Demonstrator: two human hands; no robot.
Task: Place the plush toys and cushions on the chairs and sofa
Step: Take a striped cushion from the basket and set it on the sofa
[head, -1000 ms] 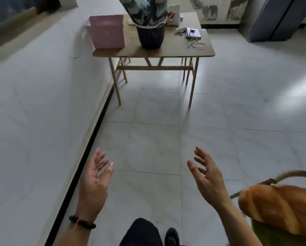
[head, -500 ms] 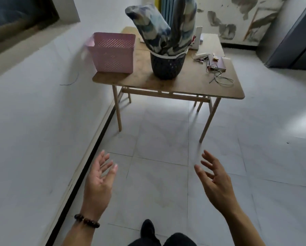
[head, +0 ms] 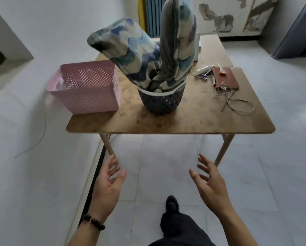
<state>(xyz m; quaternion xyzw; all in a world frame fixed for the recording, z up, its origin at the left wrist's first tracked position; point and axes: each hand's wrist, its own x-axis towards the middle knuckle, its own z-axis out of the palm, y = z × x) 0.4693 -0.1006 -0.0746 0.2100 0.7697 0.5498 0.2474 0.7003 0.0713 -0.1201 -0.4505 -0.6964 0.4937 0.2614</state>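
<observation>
Two blue, grey and cream patterned cushions stand stuffed upright in a dark perforated basket (head: 160, 103) on a wooden table (head: 193, 121). One cushion (head: 127, 50) leans to the left, the other cushion (head: 179, 41) stands nearly straight. My left hand (head: 109, 185) and my right hand (head: 209, 181) are held out in front of me, below the table's near edge, palms facing each other, fingers spread and holding nothing. No chair or sofa shows in this view.
A pink perforated basket (head: 88, 89) stands at the table's left end. A brown notebook (head: 225, 78), pens and a looped cable (head: 237, 103) lie at the right end. A white wall runs along the left. My dark shoe (head: 171, 205) is on the tiled floor.
I have walked toward the table, which now fills the upper view. The bread-shaped plush on a chair at lower right has dropped out of sight. Both hands stay empty and spread.
</observation>
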